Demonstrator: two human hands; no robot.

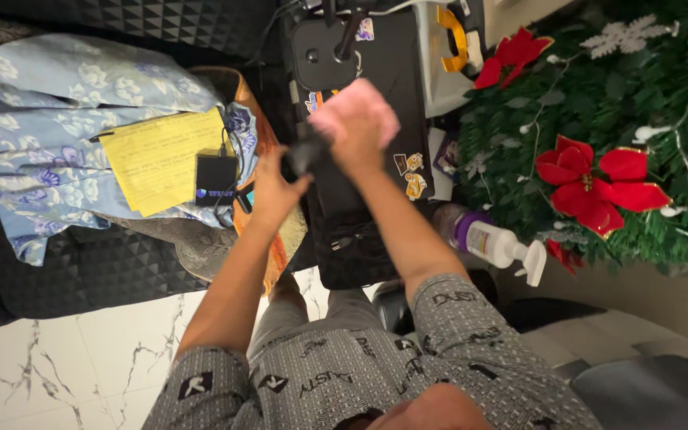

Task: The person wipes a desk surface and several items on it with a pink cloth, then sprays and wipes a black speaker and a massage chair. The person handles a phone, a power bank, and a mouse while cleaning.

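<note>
Grey patterned shirt sleeves fill the bottom of the view, and both bare arms reach up from them to a small dark object (pixel 306 155), which sits between the two hands over a black case (pixel 376 103). Blur hides what the object is; it looks hard, smooth and light, small enough for one palm, and is best held around its middle. One hand, the left hand (pixel 274 191), is curled around the object's lower end from below. Its partner, the right hand (pixel 357 127), is clenched on a soft pink cloth (pixel 360 103) and presses it on the object's upper end. Left of the left hand lie a yellow paper sheet (pixel 161 159) and a flat black box (pixel 216 180) on soft blue flowered fabric (pixel 33 143). Right of the right hand stand a plastic spray bottle (pixel 495 243) and stiff green garland with red cloth flowers (pixel 595 179). Below is glossy marble floor (pixel 81 358).
</note>
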